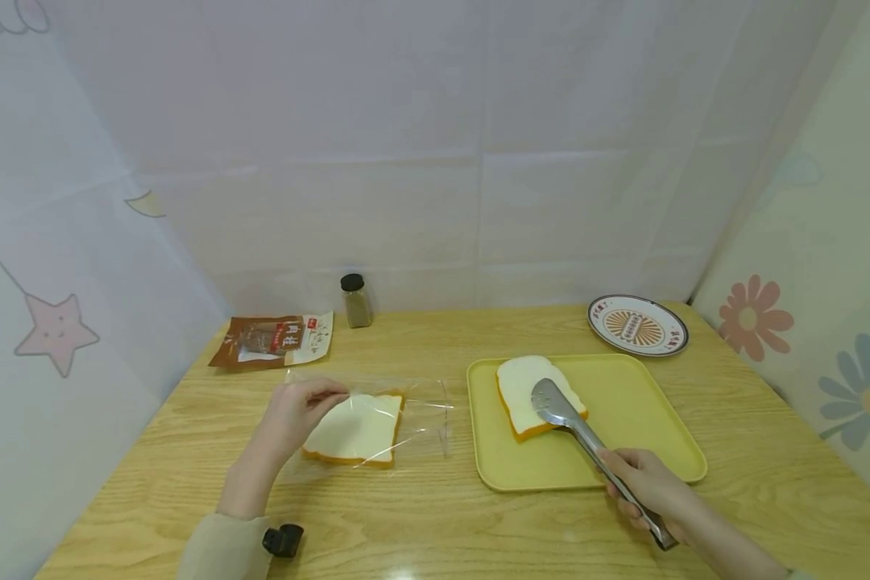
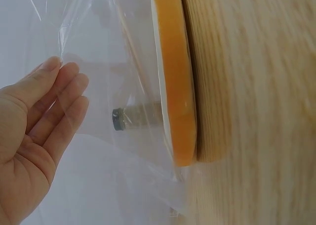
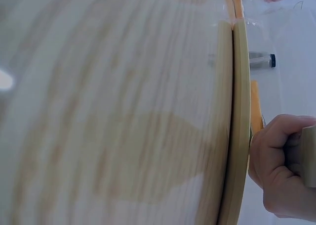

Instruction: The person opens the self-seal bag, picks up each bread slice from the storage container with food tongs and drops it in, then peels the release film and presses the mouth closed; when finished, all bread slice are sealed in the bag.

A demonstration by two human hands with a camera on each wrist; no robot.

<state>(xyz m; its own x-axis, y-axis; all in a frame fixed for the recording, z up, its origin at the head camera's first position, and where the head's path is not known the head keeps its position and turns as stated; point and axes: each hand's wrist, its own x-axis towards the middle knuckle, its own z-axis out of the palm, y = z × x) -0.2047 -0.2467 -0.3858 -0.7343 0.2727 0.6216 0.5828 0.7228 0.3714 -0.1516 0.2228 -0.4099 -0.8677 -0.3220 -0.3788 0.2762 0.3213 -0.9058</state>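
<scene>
Head view: toward the lower right of the frame, the right hand (image 1: 645,483) has its grip wrapped round the handles of metal tongs (image 1: 590,441), near the closest right corner of a yellow tray (image 1: 623,395). The tongs slant up and left, one pierced head lying across the top of an orange-crusted bread slice (image 1: 520,391) in the tray's left half; the other head is hidden. Left of centre, the left hand (image 1: 299,408) has its grip pinching a clear plastic bag (image 1: 429,415) between thumb and forefinger, as the left wrist view also shows. A second bread slice (image 1: 355,431) lies flat, covered by the bag's film. Beyond that hand, at the left of the frame, lies a brown food pouch (image 1: 271,342); a black-capped spice jar (image 1: 357,306) stands upright to its right. At the right, a round patterned plate (image 1: 638,325) lies beyond the tray, on the wood-grain counter (image 1: 384,524).
</scene>
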